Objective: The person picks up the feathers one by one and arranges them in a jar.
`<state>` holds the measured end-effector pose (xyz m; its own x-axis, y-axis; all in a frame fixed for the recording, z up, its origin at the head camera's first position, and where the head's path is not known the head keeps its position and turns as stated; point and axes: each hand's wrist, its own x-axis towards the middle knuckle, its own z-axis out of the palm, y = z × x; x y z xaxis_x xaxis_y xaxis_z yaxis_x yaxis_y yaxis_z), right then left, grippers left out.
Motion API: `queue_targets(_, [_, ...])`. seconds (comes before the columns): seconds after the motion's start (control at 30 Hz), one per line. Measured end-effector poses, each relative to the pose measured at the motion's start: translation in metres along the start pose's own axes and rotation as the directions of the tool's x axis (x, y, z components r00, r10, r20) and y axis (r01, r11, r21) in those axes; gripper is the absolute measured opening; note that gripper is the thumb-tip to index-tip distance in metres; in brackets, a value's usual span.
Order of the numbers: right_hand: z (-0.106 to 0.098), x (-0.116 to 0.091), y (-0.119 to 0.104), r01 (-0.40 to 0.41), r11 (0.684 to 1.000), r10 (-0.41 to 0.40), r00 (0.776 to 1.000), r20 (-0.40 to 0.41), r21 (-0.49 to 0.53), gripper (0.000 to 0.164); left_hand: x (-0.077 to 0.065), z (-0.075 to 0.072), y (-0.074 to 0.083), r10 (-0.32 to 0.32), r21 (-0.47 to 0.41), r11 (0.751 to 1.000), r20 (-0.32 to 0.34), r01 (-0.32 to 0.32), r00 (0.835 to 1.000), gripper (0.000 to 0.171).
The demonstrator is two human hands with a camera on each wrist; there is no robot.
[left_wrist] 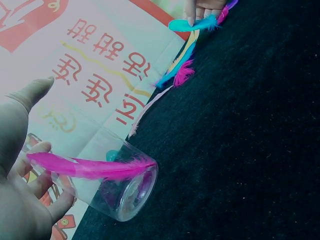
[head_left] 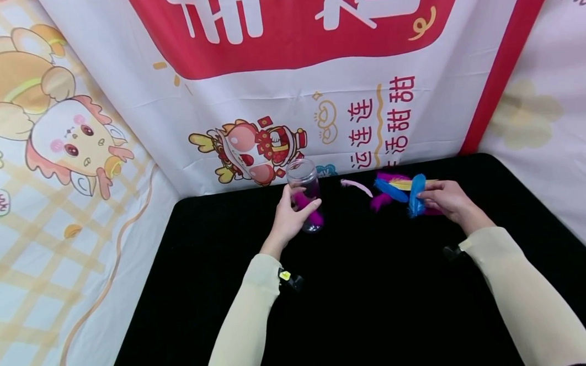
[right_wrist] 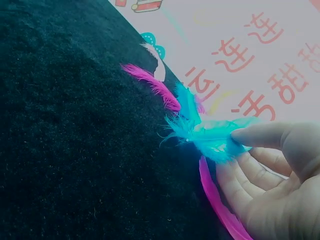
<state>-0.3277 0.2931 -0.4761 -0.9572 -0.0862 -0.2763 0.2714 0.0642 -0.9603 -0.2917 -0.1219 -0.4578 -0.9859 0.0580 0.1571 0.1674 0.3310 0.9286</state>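
Note:
A clear plastic jar [head_left: 302, 175] stands on the black table with a magenta feather [left_wrist: 95, 168] inside. My left hand [head_left: 288, 215] holds the jar from the left, fingers behind it and thumb across the near side. At the right, my right hand [head_left: 447, 197] pinches a blue feather [right_wrist: 220, 137] between thumb and fingers. Beside it lie another blue feather [head_left: 392, 191], a yellow feather [head_left: 403, 184], magenta feathers [right_wrist: 152, 82] and a pale pink feather [head_left: 357, 186]. A long magenta feather [right_wrist: 217, 200] lies under my right hand.
The black tabletop [head_left: 368, 289] reaches toward me from the back edge. Behind it hangs a white cloth [head_left: 166, 134] with red lettering and cartoon prints, and a patterned cloth [head_left: 31, 219] hangs at the left. A small black device [head_left: 291, 280] is strapped to my left wrist.

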Motion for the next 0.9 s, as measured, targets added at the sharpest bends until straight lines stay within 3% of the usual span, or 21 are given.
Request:
queue_targets(0.6, [0.005, -0.011, -0.005, 0.018, 1.000, -0.018, 1.000, 0.016, -0.016, 0.042, 0.000, 0.000, -0.004, 0.001, -0.002, 1.000, 0.007, -0.001, 1.000, 0.069])
queue_targets(0.83, [0.011, -0.016, -0.009, 0.018, 0.999, -0.017, 1.000, 0.020, -0.028, 0.045, -0.016, -0.009, 0.037, -0.046, -0.021, 0.999, 0.066, 0.048, 0.997, 0.068])
queue_targets(0.9, [0.012, -0.016, -0.009, 0.014, 1.000, -0.013, 1.000, 0.022, -0.025, 0.045, -0.014, -0.008, 0.034, -0.045, -0.018, 0.999, 0.068, 0.046, 0.997, 0.068])
